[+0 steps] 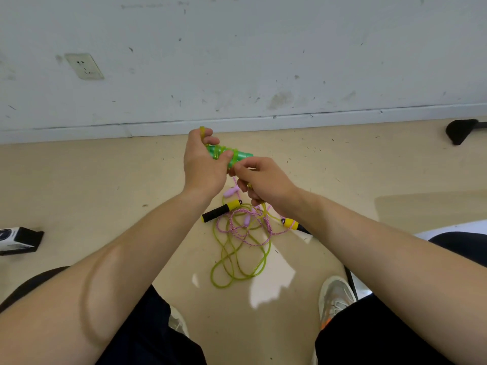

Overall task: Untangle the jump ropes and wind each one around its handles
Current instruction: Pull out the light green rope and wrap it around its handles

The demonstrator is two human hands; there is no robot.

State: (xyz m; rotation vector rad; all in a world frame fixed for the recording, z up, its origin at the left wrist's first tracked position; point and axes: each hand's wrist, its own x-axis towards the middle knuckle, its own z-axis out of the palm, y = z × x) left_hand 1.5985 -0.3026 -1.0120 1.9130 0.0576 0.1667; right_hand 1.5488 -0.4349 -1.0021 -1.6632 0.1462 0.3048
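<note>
In the head view, the green handles [237,154] are held up in the middle of the picture, above the floor [105,180]. They are gripped by the left hand [203,167], whose fingers are curled round them. A loop of the yellow-green cord [202,130] is hooked over those fingers at 12 o'clock. A few turns of cord are already wound round the handles. The cord is pinched by the right hand [266,180], just at 4 o'clock from the handles, with the fingers curled in. More cord hangs down to a loose pile on the floor at 6 o'clock, where it is mixed up with a pink rope [247,219] and a black and yellow handle [218,212]. It cannot be told which loops in the pile belong to which rope. The cord looks thin, light, bendy and smooth, so the turns could likely slip off or spring loose. The handles look hard and shiny. They are best held round the middle, with the turns pressed down by a thumb, and the cord is best taken close to the handles and kept tight.
</note>
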